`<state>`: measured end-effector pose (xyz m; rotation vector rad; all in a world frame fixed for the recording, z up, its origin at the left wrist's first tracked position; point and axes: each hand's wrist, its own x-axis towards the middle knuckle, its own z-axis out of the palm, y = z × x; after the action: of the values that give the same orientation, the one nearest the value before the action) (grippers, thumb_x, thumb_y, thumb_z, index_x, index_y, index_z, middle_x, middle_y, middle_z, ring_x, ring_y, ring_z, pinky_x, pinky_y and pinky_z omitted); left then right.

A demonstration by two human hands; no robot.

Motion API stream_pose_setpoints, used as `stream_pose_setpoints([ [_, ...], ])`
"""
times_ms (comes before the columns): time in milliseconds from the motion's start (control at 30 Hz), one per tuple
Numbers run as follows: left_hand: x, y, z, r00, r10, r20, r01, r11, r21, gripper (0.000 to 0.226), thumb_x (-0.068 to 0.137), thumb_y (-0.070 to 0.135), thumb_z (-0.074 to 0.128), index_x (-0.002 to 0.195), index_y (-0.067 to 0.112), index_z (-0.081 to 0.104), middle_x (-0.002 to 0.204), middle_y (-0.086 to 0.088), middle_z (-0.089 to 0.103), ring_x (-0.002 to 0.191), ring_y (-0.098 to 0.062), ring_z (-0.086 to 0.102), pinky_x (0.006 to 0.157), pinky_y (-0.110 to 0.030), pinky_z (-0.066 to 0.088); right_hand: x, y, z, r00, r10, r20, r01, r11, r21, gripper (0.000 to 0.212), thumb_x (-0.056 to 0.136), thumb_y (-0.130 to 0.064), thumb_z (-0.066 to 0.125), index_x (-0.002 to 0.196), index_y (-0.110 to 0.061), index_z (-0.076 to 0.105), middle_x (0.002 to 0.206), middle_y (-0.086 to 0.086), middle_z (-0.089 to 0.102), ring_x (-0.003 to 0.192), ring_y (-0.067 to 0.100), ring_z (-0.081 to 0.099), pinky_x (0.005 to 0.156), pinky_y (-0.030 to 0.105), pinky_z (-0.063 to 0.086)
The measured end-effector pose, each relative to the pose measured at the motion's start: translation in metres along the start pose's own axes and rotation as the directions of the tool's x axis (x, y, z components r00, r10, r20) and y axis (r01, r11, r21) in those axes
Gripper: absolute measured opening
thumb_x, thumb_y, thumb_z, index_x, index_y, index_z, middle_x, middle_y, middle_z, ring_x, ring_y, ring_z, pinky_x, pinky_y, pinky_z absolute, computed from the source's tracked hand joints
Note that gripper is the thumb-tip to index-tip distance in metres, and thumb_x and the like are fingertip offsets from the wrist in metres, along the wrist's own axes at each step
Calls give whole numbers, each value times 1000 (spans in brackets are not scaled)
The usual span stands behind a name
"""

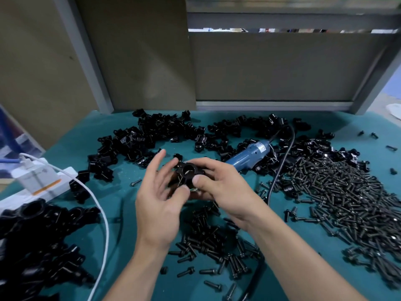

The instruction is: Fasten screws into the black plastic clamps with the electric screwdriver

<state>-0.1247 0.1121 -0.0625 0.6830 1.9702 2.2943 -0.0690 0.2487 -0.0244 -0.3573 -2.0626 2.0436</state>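
My right hand (219, 187) grips a black plastic clamp (187, 170) with a round hole, held above the green mat at the centre. My left hand (159, 192) is beside it with fingers spread; its thumb and fingertips touch the clamp's left and lower side. A thin screw seems to stick out under the clamp, partly hidden by the fingers. The blue electric screwdriver (247, 155) lies on the mat behind my right hand, untouched. Black screws (338, 192) lie heaped to the right, and a smaller heap of screws (208, 240) sits below my hands.
Loose black clamps (152, 135) are piled across the back of the mat, with another pile of clamps (36, 246) at the lower left. A white power strip (41, 179) with a white cable (104, 216) sits at the left. The screwdriver's black cord (280, 168) runs forward.
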Motion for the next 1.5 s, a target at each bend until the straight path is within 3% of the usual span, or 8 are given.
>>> stream_pose_setpoints([
  [133,8,0,1,997,-74,-2,73,989,-128,35,92,-3,69,115,22,77,109,5,80,104,-8,74,84,-15,56,0,-1,-11,985,40,169,-70,982,174,34,99,12,56,126,-8,59,93,5,73,80,13,67,84,31,60],
  [467,7,2,5,993,-104,-46,97,985,-139,47,82,-13,76,88,33,85,91,1,81,83,-7,77,73,-14,57,4,14,-8,997,64,48,-76,944,322,29,90,17,63,106,-8,60,89,10,75,78,22,67,77,29,55],
  [733,13,2,4,986,-159,-51,149,975,-164,19,84,7,79,82,25,84,88,0,80,84,-8,74,76,-14,54,2,13,-8,997,-41,-71,49,993,109,28,84,12,75,101,-9,69,84,7,75,76,15,70,73,21,56],
  [900,9,12,9,937,-336,-93,290,898,-330,17,92,6,70,82,13,82,90,-7,78,85,-16,72,73,-23,57,-8,12,8,997,-24,-75,14,991,-131,24,91,-3,75,103,-24,78,92,0,77,87,22,70,90,42,60],
  [1133,-6,74,-19,978,27,-208,28,966,257,34,90,12,69,81,44,77,86,24,76,86,4,70,72,-6,48,-29,-20,57,994,-107,-34,85,914,-397,13,89,-30,75,94,-19,69,86,6,74,80,28,69,78,53,56],
  [1267,-29,108,-68,957,111,-267,55,836,545,23,87,23,69,90,45,75,90,27,74,91,5,67,80,-9,47,-32,-39,115,954,-228,197,297,820,-489,39,87,-10,62,98,-47,63,83,-25,71,71,-10,64,61,10,45],
  [1367,-51,119,-117,896,240,-373,104,704,702,26,87,13,68,99,36,74,99,21,71,100,-9,63,94,-25,47,-32,-47,177,903,-237,358,397,779,-485,37,90,-16,57,111,-44,66,103,-27,71,94,-11,63,75,3,41],
  [1500,-73,119,-175,843,324,-430,197,557,807,33,89,7,64,118,22,70,124,5,69,123,-21,56,113,-43,40,-27,-42,242,838,-269,475,507,705,-496,35,87,-29,55,120,-32,67,120,-11,72,114,13,64,97,31,51],
])
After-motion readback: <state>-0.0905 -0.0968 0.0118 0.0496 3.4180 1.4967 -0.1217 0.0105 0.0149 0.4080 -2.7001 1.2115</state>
